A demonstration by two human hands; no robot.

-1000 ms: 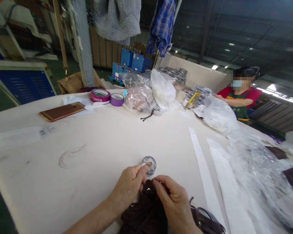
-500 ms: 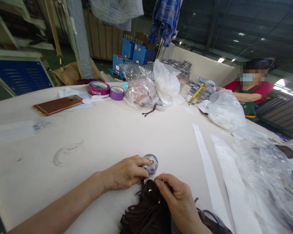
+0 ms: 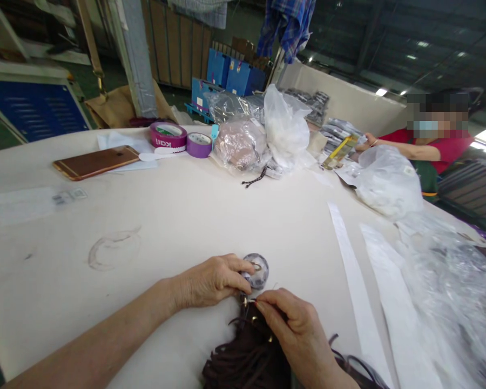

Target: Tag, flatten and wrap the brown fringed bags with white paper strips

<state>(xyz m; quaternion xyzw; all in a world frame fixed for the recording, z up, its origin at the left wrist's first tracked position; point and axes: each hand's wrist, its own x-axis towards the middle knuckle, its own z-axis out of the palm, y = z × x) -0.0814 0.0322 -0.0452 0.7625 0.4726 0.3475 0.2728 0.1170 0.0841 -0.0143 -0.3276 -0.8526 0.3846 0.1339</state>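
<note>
My left hand (image 3: 218, 281) is closed, with its fingers on a round, grey-and-white mottled disc (image 3: 260, 278) that has a small metal ring on it. The disc lies at the top of a dark brown fringed item (image 3: 247, 359) with gold-coloured metal fittings, perhaps a bag. My right hand (image 3: 297, 324) pinches a thin pale strand (image 3: 251, 300) close to a metal fitting (image 3: 245, 300), just below the left fingers. Its palm hides part of the brown item, and the frame's lower edge cuts that item off.
A phone (image 3: 95, 162), tape rolls (image 3: 168, 141) and a bagged brown item (image 3: 241, 143) lie along the far side of the table (image 3: 186, 216). White strips (image 3: 348, 270) and clear plastic bags (image 3: 449, 292) lie on the right. A co-worker (image 3: 441, 146) stands across the table.
The view has tilted down and shifted slightly left. My right fingertips now pinch closer to the metal fitting, where the pale strand shows. The co-worker's arm has reached toward the grey bundles.
</note>
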